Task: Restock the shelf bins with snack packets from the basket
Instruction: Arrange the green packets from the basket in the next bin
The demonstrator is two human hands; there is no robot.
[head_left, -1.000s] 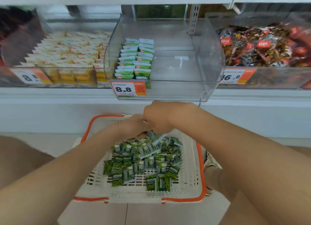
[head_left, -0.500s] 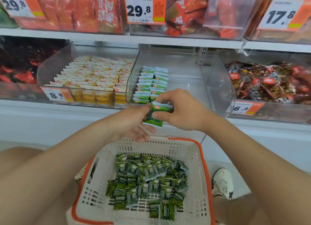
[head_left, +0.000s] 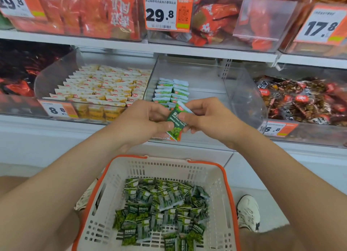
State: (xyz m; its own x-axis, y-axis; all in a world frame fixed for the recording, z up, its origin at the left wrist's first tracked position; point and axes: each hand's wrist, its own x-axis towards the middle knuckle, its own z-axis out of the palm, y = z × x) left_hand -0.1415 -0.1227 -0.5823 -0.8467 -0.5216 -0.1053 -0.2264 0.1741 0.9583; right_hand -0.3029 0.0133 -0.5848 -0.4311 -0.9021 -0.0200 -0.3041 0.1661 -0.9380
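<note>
- Between your hands, in the head view, your left hand [head_left: 142, 119] and right hand [head_left: 206, 117] are both pinching the held green packets [head_left: 175, 123]; how many, I cannot tell. Their long axis is running tilted, top end up and right toward the shelf.
- Just beyond your fingertips, the clear bin [head_left: 206, 82] is sitting straight ahead and slightly higher. Its two neat rows [head_left: 171, 90] are filling only the left side, and your right hand is nearer the bare part.
- Below your wrists, the basket [head_left: 223, 175] is holding the loose packets [head_left: 161, 205].

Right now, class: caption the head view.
Left hand and right hand pinch green pea packets before the part-filled bin, basket below.
</note>
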